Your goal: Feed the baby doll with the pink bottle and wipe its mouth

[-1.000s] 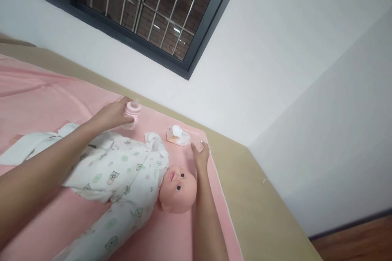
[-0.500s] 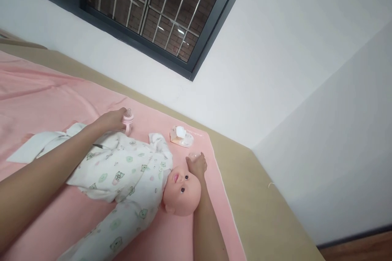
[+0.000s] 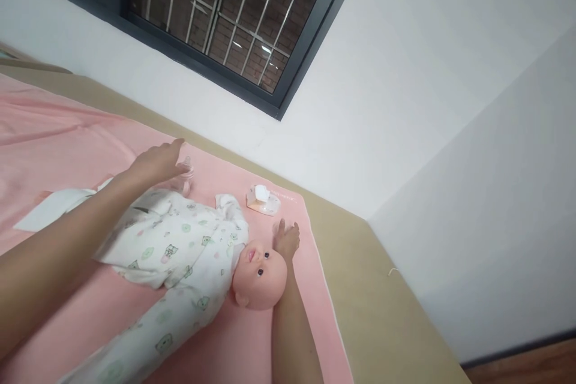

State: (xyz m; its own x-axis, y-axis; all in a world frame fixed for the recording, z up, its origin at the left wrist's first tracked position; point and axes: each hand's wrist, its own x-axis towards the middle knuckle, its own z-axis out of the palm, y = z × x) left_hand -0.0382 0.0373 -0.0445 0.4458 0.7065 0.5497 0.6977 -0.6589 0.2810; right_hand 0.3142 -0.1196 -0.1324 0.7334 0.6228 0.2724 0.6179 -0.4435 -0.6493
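Note:
A baby doll (image 3: 193, 240) in a white onesie with green bear prints lies on its back, its head (image 3: 261, 279) toward the right. Beyond its body my left hand (image 3: 157, 163) has its fingers apart, the index stretched out, just beside a baby bottle (image 3: 186, 171) with a clear teat. The hand hides much of the bottle. My right hand (image 3: 287, 241) lies past the doll's head, thumb and fingers spread. Something pale beside its thumb is too faint to name. Between the hands is a small clear package (image 3: 263, 201) with a white lid.
A pink blanket (image 3: 54, 126) covers most of the tan mattress or platform (image 3: 360, 288). A white wall (image 3: 405, 102) with a dark-framed, barred window (image 3: 279, 96) rises behind. A short pale string (image 3: 393, 272) lies near the platform's right edge.
My left hand has let go of the bottle, its fingers opening and lifting away. The clear cap between my right fingers no longer shows there, and those fingers have spread. The view has shifted slightly.

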